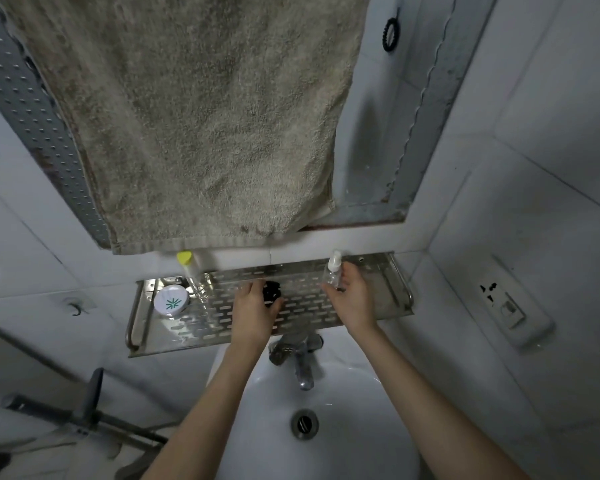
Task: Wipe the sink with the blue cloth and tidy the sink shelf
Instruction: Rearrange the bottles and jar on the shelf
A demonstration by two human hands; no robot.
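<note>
A slotted steel shelf [378,289] hangs on the wall above the white sink [343,438]. My left hand [253,311] rests on the shelf's middle, fingers curled around a small black object [271,292]. My right hand [352,294] holds a small clear bottle with a white pump top [332,271], upright over the shelf's right part. At the shelf's left stand a clear bottle with a yellow cap [189,273] and a round white jar with a green mark [171,299]. No blue cloth is in view.
A chrome tap [297,355] juts out under the shelf, over the sink drain [304,424]. A big beige towel [194,126] hangs above the shelf, covering a mirror. A wall socket [503,303] sits at the right; a black hair tie [391,32] hangs top right.
</note>
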